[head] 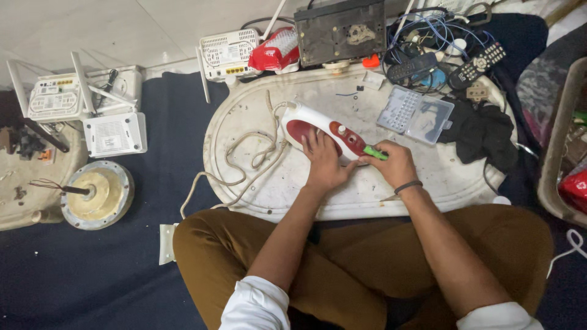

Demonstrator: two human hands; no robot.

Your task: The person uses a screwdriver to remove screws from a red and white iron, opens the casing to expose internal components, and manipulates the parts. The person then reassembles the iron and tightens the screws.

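One iron lengthwise upper-left to lower-right.

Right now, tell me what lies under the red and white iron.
The iron lies on the white oval tray, its cord looped beside it. The left hand presses on it; the right hand holds a green-handled tool against it. The tray beneath it is hidden.

Informal electronics repair workshop, set up on the floor. Indicated by: white routers with antennas, remote controls among tangled wires, an opened device chassis, a compartmented parts box, a bare motor housing, all around a low oval tray.
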